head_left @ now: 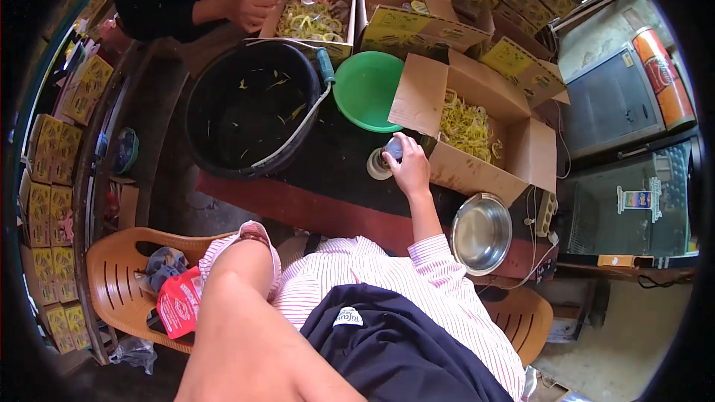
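Observation:
My right hand (410, 170) reaches over the dark table (328, 171) and is closed on a small grey-blue object (393, 149) at its fingertips. Just left of it stands a small clear jar (377, 165), touching or nearly touching the hand. The hand is at the near corner of an open cardboard box (521, 152) holding yellow strips (468, 126). My left arm (246, 313) crosses the foreground, bent at the elbow in a pink striped sleeve; its hand is out of the picture.
A large black bucket (249, 104) and a green bowl (365, 89) sit on the table's far side. A steel bowl (480, 232) lies near right. Another person's hand (249, 7) rests by a second box of yellow strips (309, 21). An orange chair (119, 283) stands at left.

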Demonstrator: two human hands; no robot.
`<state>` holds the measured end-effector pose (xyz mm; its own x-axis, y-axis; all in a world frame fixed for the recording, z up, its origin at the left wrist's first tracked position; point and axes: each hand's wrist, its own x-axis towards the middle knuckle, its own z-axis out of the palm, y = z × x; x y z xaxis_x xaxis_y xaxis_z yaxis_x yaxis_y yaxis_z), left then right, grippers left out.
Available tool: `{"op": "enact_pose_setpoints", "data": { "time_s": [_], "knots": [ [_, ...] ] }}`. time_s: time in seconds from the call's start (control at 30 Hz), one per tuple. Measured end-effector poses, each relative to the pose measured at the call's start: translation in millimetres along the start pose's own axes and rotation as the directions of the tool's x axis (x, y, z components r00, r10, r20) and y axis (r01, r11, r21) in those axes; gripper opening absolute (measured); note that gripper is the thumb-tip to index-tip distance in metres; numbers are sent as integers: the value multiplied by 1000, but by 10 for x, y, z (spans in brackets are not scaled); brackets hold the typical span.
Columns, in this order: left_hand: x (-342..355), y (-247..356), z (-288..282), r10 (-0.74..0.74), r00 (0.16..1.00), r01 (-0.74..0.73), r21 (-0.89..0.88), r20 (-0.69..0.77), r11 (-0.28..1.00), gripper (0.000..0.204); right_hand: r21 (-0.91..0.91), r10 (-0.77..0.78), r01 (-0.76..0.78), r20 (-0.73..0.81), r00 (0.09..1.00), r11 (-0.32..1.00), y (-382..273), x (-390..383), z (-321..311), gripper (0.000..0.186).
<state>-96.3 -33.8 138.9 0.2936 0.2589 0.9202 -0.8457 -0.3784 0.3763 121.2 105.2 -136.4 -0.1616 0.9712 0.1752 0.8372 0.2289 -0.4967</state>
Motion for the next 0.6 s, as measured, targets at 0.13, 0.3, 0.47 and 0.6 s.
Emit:
{"op": "enact_pose_setpoints", "data": {
  "time_s": [0.13, 0.3, 0.47, 0.6],
  "knots": [
    [-203, -326, -467, 183, 983, -182, 32, -20, 983, 29, -55, -3, -3, -111, 994, 999, 142, -29, -5, 67],
    [-1080, -318, -1009, 122, 687, 672, 690, -717, 269, 56, 189, 49, 5, -280, 959, 982, 122, 412, -243, 69],
    [-1929, -494, -1365, 162, 556, 831, 545, -815, -110, 26, 224, 2, 77, -333, 943, 972, 105, 1266, -631, 50],
    [-1983, -568, -1407, 241, 518, 846, 533, -821, -1, 20, 162, -122, 211, -436, 892, 964, 221, 2092, -769, 32]
  ]
}}
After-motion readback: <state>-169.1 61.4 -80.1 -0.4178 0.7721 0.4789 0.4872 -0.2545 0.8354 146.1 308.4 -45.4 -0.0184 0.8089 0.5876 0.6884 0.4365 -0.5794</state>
